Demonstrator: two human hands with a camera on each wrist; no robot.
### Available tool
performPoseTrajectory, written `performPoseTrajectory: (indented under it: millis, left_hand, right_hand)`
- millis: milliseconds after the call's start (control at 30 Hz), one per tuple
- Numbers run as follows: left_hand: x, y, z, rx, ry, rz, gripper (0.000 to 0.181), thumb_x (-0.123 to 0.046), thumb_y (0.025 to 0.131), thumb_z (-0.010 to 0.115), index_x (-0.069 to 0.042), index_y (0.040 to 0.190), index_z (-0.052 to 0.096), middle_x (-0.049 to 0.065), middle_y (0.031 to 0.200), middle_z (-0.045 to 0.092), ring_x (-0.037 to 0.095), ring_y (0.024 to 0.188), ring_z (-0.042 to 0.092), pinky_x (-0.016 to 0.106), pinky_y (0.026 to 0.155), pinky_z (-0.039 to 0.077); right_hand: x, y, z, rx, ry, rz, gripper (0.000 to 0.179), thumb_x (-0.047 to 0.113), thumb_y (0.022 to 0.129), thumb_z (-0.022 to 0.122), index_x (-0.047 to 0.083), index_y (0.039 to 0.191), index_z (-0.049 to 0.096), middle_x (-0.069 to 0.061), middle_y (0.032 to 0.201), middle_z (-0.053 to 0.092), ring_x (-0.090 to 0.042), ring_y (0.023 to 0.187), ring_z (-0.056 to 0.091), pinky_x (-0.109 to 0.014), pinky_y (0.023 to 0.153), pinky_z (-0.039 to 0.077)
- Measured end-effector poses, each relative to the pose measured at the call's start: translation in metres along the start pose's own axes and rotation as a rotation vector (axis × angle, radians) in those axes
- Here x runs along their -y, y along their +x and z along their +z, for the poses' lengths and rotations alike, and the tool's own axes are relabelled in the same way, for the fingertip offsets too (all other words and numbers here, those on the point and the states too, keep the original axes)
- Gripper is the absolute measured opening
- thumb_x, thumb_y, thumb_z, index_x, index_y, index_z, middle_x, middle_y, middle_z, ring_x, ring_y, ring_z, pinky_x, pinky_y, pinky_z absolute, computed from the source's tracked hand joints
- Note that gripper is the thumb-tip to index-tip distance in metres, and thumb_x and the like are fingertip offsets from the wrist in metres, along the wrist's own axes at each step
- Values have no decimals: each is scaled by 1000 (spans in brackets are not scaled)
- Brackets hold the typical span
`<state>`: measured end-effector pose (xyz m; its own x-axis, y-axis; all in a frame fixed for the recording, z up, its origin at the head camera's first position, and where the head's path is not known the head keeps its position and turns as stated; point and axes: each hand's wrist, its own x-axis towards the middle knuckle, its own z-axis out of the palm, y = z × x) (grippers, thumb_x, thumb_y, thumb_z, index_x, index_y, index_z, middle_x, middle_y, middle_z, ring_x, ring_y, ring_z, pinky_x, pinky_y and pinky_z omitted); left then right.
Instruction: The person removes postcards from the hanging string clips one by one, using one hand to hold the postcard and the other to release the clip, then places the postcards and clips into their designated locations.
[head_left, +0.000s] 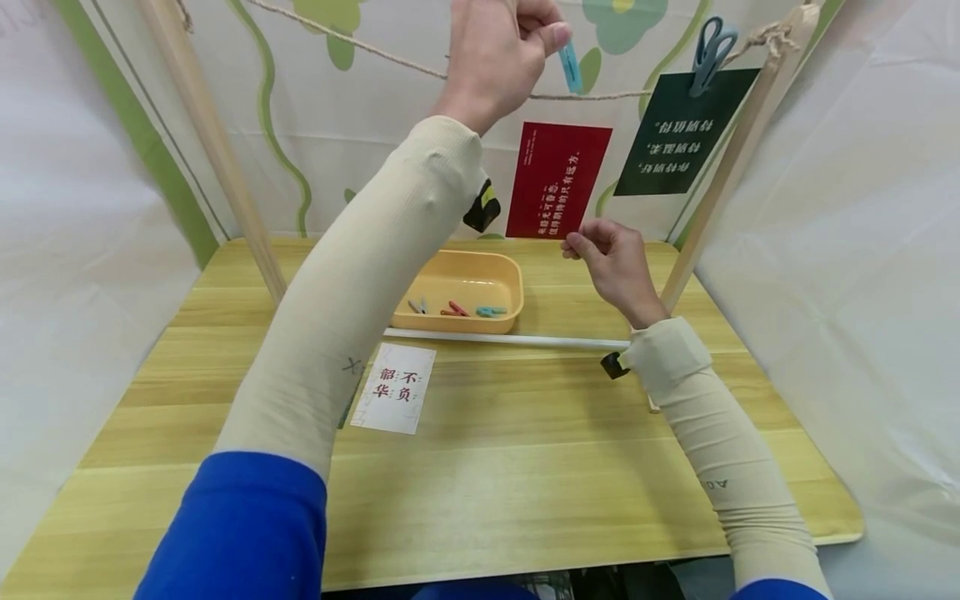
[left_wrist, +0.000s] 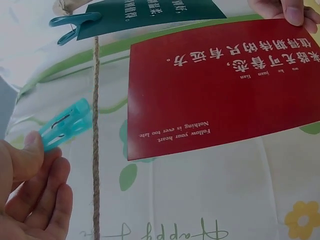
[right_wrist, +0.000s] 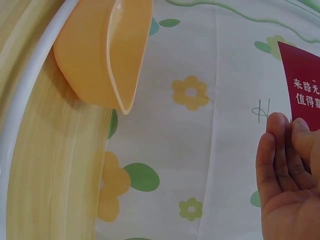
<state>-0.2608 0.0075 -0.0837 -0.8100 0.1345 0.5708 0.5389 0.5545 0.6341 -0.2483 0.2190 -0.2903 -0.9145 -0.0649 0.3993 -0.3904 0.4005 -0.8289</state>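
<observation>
My left hand [head_left: 498, 62] pinches a light-blue clothespin [head_left: 571, 67] by one end, just above the twine [head_left: 600, 97]. In the left wrist view the clothespin [left_wrist: 67, 124] points at the twine [left_wrist: 96, 145], its tip close beside it. My right hand [head_left: 617, 265] pinches the lower right corner of a red card [head_left: 558, 179] with white Chinese writing; the card hangs a little below the line. To its right a dark green card [head_left: 686, 133] hangs from the twine under a blue-grey clothespin [head_left: 711, 54].
A yellow tray [head_left: 513, 287] at the back holds several clothespins [head_left: 491, 312]. In front of it runs a white rod [head_left: 555, 342]. A white card [head_left: 393, 389] with red writing lies on the wooden table [head_left: 525, 500]. Wooden posts [head_left: 720, 200] stand at both sides.
</observation>
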Motion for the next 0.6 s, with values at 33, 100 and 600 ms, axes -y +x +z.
performPoseTrajectory:
  millis: [33, 100, 600]
  left_hand:
    - [0, 0, -1, -4, -13, -1, 26, -28, 105, 64, -13, 120, 79, 2, 125, 75, 3, 98, 53, 12, 96, 49]
    - [-1, -1, -2, -6, -26, 0, 27, -28, 105, 64, -13, 122, 77, 2, 126, 75, 2, 98, 55, 11, 97, 49]
    - [10, -21, -19, -23, -132, 105, 38, -29, 100, 74, -6, 130, 68, 6, 123, 74, 10, 108, 67, 13, 99, 51]
  right_hand:
    - [0, 0, 0, 1, 1, 2, 23, 19, 105, 67, -4, 105, 71, -9, 100, 78, -3, 85, 72, -20, 85, 61]
    - [-2, 0, 0, -1, 0, 2, 23, 19, 105, 67, -4, 105, 71, -10, 100, 78, -3, 85, 72, -21, 86, 61]
    - [-3, -3, 1, 31, -32, 36, 25, 24, 105, 67, 0, 106, 73, -15, 105, 78, -6, 88, 72, -16, 83, 59]
